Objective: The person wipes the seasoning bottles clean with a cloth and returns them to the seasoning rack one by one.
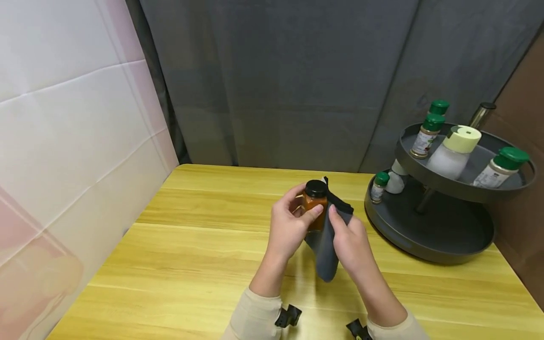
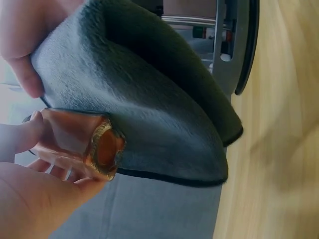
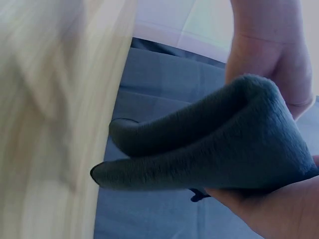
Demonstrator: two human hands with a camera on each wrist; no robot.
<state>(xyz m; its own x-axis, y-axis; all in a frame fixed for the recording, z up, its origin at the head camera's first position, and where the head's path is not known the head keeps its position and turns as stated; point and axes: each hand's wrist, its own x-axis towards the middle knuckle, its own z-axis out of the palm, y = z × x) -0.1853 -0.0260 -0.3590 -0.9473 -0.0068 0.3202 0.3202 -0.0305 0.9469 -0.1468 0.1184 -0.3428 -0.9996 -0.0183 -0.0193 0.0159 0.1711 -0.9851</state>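
Observation:
My left hand (image 1: 291, 222) grips a small glass spice jar (image 1: 315, 213) with a black lid and orange-brown contents, held upright above the table. In the left wrist view the jar (image 2: 75, 142) shows its glass base, with the thumb on one side and fingers curled round the other. My right hand (image 1: 352, 241) pinches a folded grey cloth (image 1: 327, 252) with dark edging, thumb on top. The cloth lies against the jar's right side and hangs down below it. In the right wrist view the cloth (image 3: 214, 149) droops in two folds and hides most of the fingers.
At the right of the wooden table (image 1: 204, 264) stands a two-tier dark turntable rack (image 1: 429, 245). Its upper tier holds green-capped spice jars (image 1: 422, 140) and a shaker with a pale yellow lid (image 1: 454, 151). A small green-capped jar (image 1: 378, 189) stands on the lower tier.

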